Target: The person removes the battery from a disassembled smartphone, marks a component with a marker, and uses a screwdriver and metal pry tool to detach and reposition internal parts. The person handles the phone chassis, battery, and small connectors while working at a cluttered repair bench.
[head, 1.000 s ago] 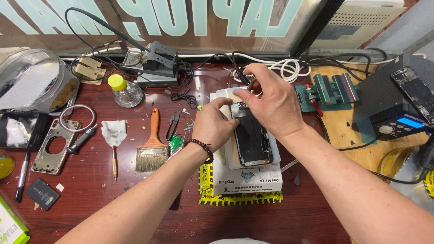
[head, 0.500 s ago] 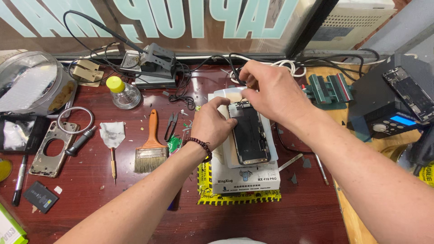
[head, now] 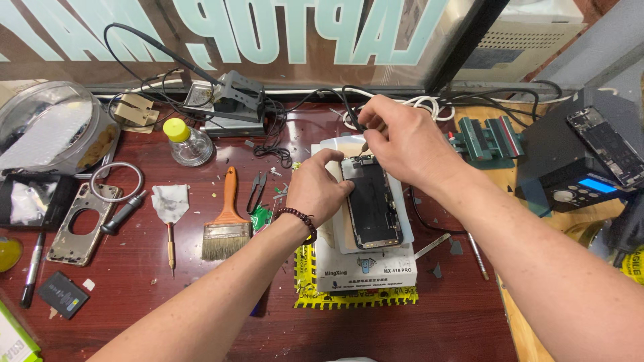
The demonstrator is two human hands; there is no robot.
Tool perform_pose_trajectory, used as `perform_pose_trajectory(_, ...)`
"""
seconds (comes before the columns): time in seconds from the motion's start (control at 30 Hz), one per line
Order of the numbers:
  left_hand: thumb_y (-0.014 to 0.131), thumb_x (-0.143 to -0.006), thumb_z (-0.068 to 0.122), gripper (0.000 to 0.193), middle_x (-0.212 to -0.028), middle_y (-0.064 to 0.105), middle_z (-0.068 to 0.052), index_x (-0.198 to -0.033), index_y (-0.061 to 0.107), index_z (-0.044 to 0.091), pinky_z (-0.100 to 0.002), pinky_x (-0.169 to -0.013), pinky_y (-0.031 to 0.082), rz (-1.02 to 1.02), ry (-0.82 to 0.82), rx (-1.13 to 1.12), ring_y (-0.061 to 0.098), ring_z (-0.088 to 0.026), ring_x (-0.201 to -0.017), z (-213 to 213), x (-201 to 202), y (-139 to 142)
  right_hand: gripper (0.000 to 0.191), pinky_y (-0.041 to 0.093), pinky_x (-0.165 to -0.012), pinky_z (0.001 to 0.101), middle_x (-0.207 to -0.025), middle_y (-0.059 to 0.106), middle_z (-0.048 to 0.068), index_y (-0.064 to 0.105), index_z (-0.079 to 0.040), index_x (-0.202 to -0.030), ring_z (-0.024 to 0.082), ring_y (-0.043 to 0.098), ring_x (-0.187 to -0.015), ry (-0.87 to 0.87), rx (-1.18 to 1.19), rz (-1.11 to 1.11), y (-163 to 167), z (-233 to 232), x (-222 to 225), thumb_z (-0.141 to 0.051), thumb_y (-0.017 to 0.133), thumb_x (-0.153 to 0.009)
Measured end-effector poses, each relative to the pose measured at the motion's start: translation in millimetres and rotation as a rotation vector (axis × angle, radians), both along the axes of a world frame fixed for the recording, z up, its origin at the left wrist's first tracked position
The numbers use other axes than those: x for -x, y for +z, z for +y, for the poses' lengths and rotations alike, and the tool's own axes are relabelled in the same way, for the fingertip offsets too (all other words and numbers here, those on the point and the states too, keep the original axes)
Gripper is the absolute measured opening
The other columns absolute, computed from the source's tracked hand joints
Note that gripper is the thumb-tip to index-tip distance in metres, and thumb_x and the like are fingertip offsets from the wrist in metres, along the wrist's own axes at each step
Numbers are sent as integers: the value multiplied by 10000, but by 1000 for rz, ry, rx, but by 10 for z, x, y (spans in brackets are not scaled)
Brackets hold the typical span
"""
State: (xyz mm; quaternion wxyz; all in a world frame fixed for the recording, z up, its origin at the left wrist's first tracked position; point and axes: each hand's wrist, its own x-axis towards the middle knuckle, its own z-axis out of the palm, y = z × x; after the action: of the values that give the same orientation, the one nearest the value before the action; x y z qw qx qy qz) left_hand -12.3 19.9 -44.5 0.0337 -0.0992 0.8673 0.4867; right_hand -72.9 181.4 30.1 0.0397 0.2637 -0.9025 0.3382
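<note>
- Phone (head: 371, 204), opened with its dark inner face up, lies on a white work block (head: 365, 268); the block rests on a yellow-edged mat (head: 305, 285) on the red-brown bench (head: 134, 295). All places below are given from the phone.
- Left hand (head: 318, 188) is at the phone's left edge, fingers curled over the upper left corner and pressing it down; it grips nothing else.
- Right hand (head: 402, 141) is above the phone's top end, fingers pinched shut on a thin dark tool (head: 359, 127) whose tip meets the top edge. The exact contact point is too small to make out.
- Left of the phone: small snips (head: 255, 191), an orange-handled brush (head: 227, 218), a bare metal phone frame (head: 84, 221) further off.
- Up and left: a yellow-capped bottle (head: 184, 141). Right: a green clamp jig (head: 486, 137) and a dark heating unit (head: 577, 167).
- Risk, judged: the tip could slip and nick a flex cable or connector, since parts at the top end are fine and crowded.
- Risk, judged: uneven left-hand pressure may slide the phone on the block.
- Risk, judged: black cables (head: 268, 144) near the right wrist may snag.
</note>
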Motion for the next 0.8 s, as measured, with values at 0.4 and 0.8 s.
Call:
perform_pose_trajectory(0.4, 841, -712, 173, 525, -848, 784, -77, -1218, 701, 144, -338, -784, 592, -110, -14, -28, 764, -183, -820, -48, 129, 47, 168, 590, -777, 333, -900, 770, 87, 698, -56, -1019, 194, 763, -859, 39, -7, -96, 10, 20, 62, -24, 657, -859)
perform_pose_trajectory(0.8, 731, -782, 135, 248, -952, 788, -137, -1009, 797, 61, -326, -833, 579, 132, -15, 28, 764, -223, -879, -163, 535, -105, 127, 620, -684, 300, -861, 750, 77, 700, -15, -1013, 148, 745, -785, -86, 118, -208, -12, 114, 159, -82, 726, -908)
